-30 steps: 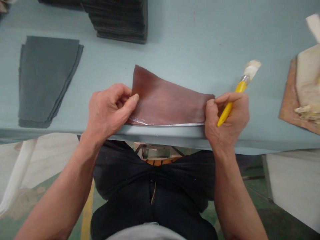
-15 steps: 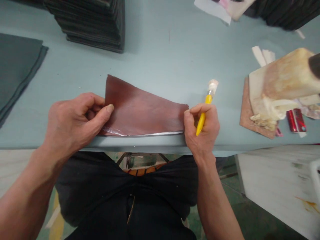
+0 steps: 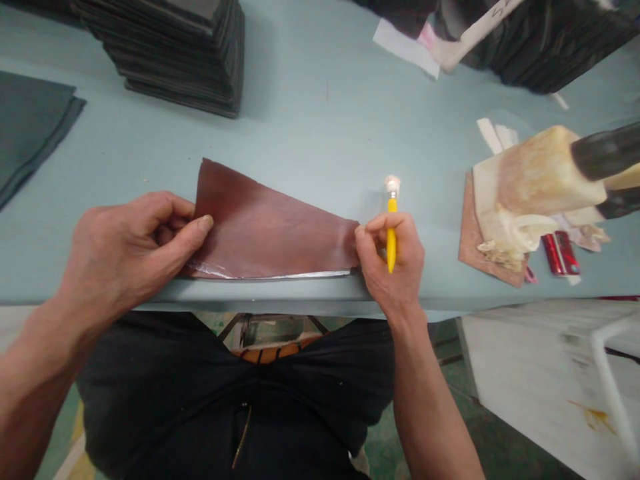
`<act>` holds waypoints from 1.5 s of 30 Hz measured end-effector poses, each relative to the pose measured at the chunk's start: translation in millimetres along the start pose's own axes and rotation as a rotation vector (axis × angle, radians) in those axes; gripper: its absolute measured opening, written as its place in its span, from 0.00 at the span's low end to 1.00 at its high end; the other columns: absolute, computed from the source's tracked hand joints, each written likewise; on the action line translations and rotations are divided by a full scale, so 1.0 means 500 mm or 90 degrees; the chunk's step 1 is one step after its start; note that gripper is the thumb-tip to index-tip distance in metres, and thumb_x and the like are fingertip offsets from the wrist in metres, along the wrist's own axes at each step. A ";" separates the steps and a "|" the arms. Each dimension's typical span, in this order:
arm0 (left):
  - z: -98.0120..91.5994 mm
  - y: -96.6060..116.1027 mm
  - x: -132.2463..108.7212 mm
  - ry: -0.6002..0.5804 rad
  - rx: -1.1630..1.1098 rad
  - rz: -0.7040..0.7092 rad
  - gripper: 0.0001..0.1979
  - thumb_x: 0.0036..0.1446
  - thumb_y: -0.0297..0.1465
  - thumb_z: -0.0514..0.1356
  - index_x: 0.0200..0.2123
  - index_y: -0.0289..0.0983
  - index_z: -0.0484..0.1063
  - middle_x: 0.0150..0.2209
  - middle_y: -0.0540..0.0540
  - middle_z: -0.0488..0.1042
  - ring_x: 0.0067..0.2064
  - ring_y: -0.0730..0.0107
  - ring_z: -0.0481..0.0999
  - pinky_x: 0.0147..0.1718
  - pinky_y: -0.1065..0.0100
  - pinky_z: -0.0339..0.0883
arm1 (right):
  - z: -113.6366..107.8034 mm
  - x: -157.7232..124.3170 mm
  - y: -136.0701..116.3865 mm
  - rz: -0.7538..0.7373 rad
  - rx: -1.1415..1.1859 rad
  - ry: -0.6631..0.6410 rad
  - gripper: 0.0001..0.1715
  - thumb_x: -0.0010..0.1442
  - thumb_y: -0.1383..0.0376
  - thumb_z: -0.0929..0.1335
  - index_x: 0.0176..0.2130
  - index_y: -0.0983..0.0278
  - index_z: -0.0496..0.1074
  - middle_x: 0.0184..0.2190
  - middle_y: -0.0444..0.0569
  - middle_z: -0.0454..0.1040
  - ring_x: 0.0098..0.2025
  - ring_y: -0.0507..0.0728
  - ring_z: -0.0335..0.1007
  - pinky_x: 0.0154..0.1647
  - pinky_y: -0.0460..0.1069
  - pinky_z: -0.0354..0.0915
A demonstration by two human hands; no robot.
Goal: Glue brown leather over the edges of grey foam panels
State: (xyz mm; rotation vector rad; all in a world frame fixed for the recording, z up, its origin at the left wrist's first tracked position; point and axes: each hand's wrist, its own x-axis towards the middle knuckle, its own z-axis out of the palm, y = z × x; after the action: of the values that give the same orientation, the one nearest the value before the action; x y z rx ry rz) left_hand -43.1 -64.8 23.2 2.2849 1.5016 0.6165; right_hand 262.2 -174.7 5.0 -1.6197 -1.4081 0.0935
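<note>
A brown leather piece (image 3: pixel 270 230) lies folded at the near edge of the pale blue table (image 3: pixel 320 127), a shiny wet strip along its lower edge. My left hand (image 3: pixel 125 250) pinches its left end, thumb on top. My right hand (image 3: pixel 393 260) pinches the right end with thumb and forefinger while it also grips a yellow-handled brush (image 3: pixel 391 223), whose whitish bristles point away from me.
A tall stack of dark sheets (image 3: pixel 170 47) stands at the back left and a grey sheet pile (image 3: pixel 30 127) at the far left. On the right a glue-crusted container (image 3: pixel 530 187) sits on a brown board beside two red lighters (image 3: pixel 560 253). Dark bundles (image 3: pixel 530 33) lie behind.
The view has swung right and up, bringing the glue container and dark bundles into sight. The brush has tilted more upright in my right hand. Both hands keep their pinch on the leather.
</note>
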 end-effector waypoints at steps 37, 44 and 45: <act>0.005 0.000 0.005 -0.011 -0.021 -0.026 0.21 0.61 0.51 0.59 0.36 0.38 0.79 0.24 0.54 0.73 0.24 0.75 0.69 0.28 0.70 0.59 | -0.008 -0.013 -0.013 0.086 0.081 -0.048 0.06 0.61 0.65 0.69 0.41 0.58 0.68 0.27 0.35 0.65 0.25 0.47 0.62 0.29 0.45 0.65; 0.002 0.005 0.003 -0.014 -0.026 -0.031 0.22 0.61 0.51 0.59 0.37 0.37 0.79 0.25 0.51 0.74 0.25 0.73 0.69 0.30 0.69 0.60 | -0.018 -0.011 -0.016 0.101 0.070 -0.067 0.06 0.63 0.63 0.69 0.41 0.58 0.69 0.26 0.35 0.66 0.26 0.48 0.63 0.29 0.46 0.66; 0.002 0.006 0.003 -0.015 -0.024 -0.032 0.22 0.61 0.51 0.59 0.37 0.37 0.79 0.26 0.51 0.74 0.25 0.73 0.69 0.30 0.69 0.60 | -0.019 -0.009 -0.018 0.098 0.068 -0.060 0.05 0.63 0.63 0.69 0.41 0.58 0.69 0.26 0.35 0.65 0.26 0.48 0.63 0.29 0.46 0.66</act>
State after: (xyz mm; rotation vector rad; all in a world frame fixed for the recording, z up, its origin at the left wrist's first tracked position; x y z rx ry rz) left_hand -39.8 -64.5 24.3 2.2121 1.5181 0.5977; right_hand 259.5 -185.1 13.9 -1.6495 -1.3248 0.3335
